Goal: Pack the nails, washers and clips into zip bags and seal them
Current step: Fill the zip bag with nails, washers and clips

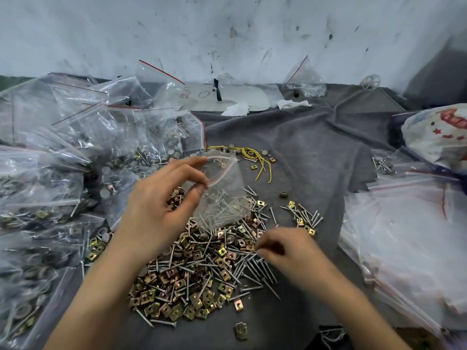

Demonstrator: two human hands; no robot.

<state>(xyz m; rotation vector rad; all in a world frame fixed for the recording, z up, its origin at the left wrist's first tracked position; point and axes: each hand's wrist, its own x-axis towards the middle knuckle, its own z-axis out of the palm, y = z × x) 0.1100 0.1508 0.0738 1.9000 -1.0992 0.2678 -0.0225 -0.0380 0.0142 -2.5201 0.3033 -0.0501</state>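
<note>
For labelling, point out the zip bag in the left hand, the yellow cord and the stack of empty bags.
zip bag [222,200], head view, lower clear side.
yellow cord [250,152], head view, looped bundle.
stack of empty bags [404,236], head view, top bag's middle.

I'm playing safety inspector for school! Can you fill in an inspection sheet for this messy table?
Surface: grey cloth, wrinkled.
Job's things: zip bag, mouth held open, nails inside; pile of nails and clips beneath.
Clutter: filled bags at left; empty bags stacked at right.
Hands: left hand pinches the bag's top; right hand over the pile, blurred, grip unclear.
Cables: yellow wire behind the bag.
Surroundings: smudged white wall.
</note>
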